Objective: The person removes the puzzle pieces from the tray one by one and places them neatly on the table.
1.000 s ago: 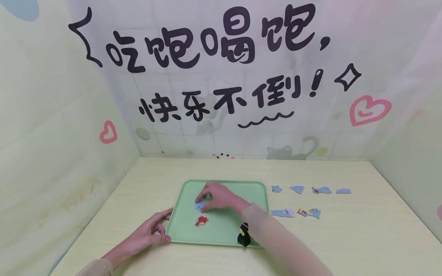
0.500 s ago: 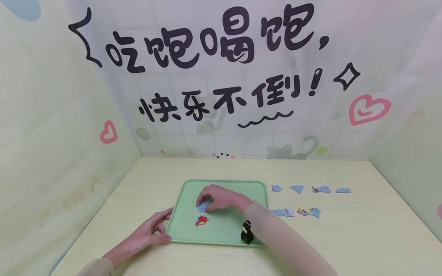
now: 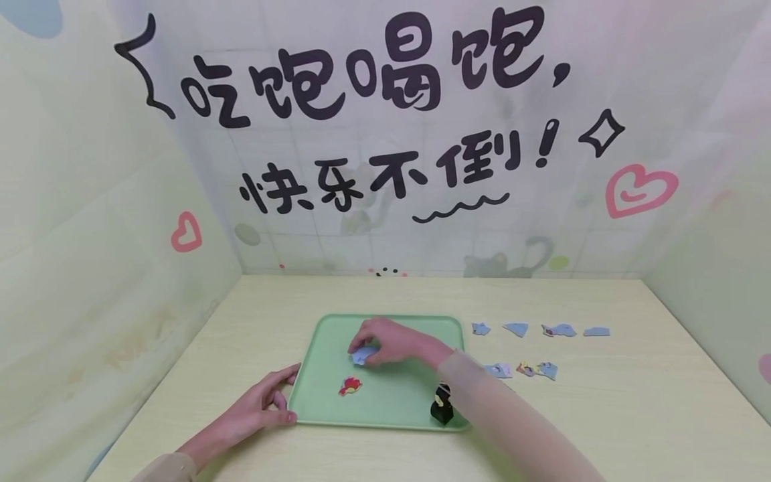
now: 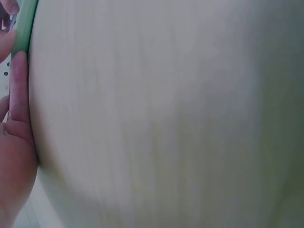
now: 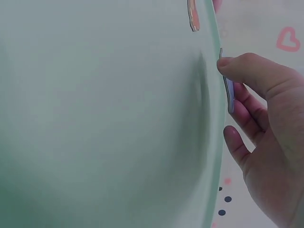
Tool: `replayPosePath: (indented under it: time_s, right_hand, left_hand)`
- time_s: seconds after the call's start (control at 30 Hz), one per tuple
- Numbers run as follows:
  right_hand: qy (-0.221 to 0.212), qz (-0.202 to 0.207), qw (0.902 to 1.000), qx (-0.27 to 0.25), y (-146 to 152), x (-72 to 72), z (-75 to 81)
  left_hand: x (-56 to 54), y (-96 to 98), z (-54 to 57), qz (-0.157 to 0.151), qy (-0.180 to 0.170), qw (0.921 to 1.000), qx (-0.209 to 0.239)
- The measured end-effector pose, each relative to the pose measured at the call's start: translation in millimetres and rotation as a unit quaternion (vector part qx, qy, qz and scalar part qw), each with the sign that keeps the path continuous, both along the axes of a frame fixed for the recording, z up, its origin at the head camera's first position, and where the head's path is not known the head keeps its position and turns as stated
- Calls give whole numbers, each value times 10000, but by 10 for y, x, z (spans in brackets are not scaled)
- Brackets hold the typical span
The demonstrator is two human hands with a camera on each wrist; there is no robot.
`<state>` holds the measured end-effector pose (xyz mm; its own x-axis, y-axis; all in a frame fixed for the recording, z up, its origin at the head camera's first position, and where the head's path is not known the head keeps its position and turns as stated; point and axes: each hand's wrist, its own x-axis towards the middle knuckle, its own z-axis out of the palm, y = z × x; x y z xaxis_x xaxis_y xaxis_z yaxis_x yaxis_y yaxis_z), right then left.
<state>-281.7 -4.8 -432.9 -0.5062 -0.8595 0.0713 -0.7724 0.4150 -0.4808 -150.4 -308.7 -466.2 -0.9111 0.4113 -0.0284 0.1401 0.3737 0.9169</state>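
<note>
My right hand pinches a light blue puzzle piece between thumb and fingers over the green tray. In the right wrist view, this thin blue puzzle piece shows nearly edge-on, raised off the tray surface. A red puzzle piece with some yellow lies on the tray, just in front of the held one. At the tray's left side, my left hand rests with spread fingers and thumb touching the rim. The left wrist view shows one straight finger against the green rim.
Right of the tray, the back row holds several blue pieces, including a triangular piece and a flat one. Nearer lie a blue and pink piece and a multicoloured piece, partly behind the sleeve. A black device sits at the right wrist.
My right hand has lifted the blue piece and moved slightly right and back with it, widening the distance to the red piece. The left hand stays at the rim.
</note>
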Motion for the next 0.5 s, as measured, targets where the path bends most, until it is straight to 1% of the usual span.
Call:
replayPosePath:
  time_s: [0.13,0.33,0.5]
  right_hand:
    - [9,-124,9999,-55,97,28,57]
    - [-166,-278,9993,-201,274,71,141]
    - [-160,-382,9988,-280,428,103,194]
  left_hand:
    - [-5,3,7,10,-18,10000,-8]
    - [-6,6,14,5,10,10000,-51]
    - [-9,11,16,31,3,9999,-104]
